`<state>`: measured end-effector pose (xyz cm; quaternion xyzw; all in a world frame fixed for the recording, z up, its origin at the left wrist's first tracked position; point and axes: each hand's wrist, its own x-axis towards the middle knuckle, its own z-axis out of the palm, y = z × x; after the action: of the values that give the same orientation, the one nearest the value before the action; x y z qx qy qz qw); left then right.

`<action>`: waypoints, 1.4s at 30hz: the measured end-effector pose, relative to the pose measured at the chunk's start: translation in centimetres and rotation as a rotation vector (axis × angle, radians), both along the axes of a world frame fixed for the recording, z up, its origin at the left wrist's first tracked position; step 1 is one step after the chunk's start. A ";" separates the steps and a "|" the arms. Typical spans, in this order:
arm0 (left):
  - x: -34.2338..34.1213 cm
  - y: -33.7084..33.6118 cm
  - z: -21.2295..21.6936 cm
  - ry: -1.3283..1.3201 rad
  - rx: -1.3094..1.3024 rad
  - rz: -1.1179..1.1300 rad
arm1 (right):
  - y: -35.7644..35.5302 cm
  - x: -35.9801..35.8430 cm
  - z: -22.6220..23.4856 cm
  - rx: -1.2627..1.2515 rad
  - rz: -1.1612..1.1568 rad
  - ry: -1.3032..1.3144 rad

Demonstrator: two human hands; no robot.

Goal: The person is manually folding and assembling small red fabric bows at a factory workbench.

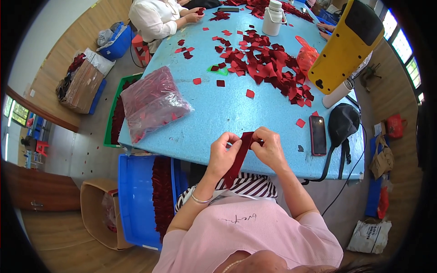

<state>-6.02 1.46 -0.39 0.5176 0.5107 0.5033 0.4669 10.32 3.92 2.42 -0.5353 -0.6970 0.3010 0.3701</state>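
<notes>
A strip of dark red ribbon [236,166] is stretched between my two hands above the near edge of the blue table [200,123], its lower end hanging toward my lap. My left hand [223,154] pinches one side of it between thumb and fingers. On the other side, my right hand [269,146] has its fingers curled round the ribbon's upper part, which they partly hide. Beyond my hands lies a loose pile of red fabric pieces [268,63], with single squares [250,93] scattered nearer to me.
A clear bag of red pieces [154,102] lies on the table's left. To the right are a phone [318,136], a black pouch [343,123] and a yellow device [346,50]. A blue bin [136,195] stands below at left. Another person [157,20] sits at the far left.
</notes>
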 end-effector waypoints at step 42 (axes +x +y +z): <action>3.1 2.8 -1.5 -0.500 -0.064 -0.142 | 4.5 4.5 -2.4 -0.402 0.331 0.435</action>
<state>-2.92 4.24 -1.89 0.3968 0.3574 0.5652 0.6288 14.81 8.38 0.04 -0.4006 -0.6057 0.5956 0.3433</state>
